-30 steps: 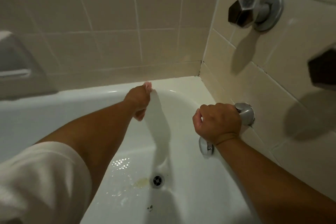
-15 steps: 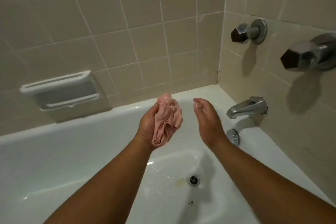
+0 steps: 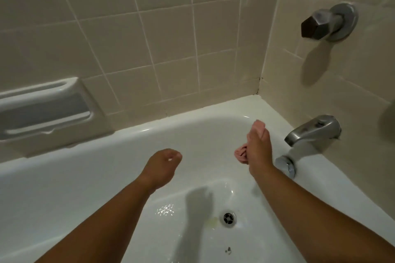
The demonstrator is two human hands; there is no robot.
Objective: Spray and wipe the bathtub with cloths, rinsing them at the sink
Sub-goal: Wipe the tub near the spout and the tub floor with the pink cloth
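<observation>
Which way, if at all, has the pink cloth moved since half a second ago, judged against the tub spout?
Yes. The pink cloth has passed from the left hand to the right hand, rightward, nearer the tub spout.

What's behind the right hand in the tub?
A bunched pink cloth: one fold sticks out beside the wrist of the right hand. The rest of it, and how it is gripped, is covered by the hand.

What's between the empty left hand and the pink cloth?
Only bare white bathtub wall, in the head view, separates the left hand from the pink cloth gripped by the right hand.
</observation>
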